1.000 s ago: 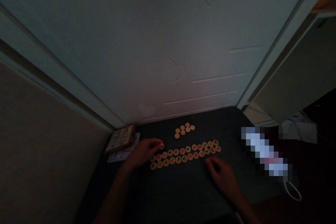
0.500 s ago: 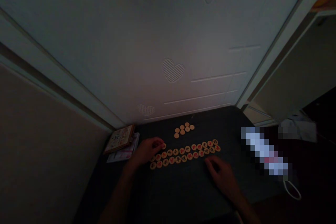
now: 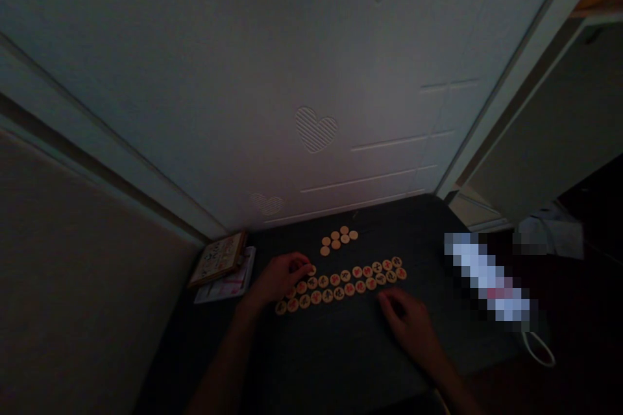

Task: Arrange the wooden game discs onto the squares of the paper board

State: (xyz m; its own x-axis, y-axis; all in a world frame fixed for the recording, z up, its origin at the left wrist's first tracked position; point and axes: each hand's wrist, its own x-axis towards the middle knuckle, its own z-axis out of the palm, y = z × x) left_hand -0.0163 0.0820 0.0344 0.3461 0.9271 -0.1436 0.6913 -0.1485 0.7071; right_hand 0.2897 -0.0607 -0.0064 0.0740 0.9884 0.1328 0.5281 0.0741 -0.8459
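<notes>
Two rows of round wooden game pieces [image 3: 341,284] with red and black marks lie across a dark table [image 3: 341,350]. My left hand [image 3: 280,277] rests at the rows' left end, fingers curled and pinched on one wooden piece [image 3: 311,270]. My right hand [image 3: 409,324] lies on the table just below the rows' right end, fingers loosely bent, holding nothing that I can see. A small cluster of blank-faced wooden pieces [image 3: 338,240] sits farther back, apart from both hands.
A wooden box [image 3: 217,259] lies on papers [image 3: 226,285] at the table's back left corner. A wall with heart shapes [image 3: 315,130] rises behind the table. A blurred-out object [image 3: 487,279] and a white loop of cord [image 3: 538,347] lie at the right.
My left hand has slid a little to the right along the upper row with the piece in its fingertips. My right hand has stayed where it was.
</notes>
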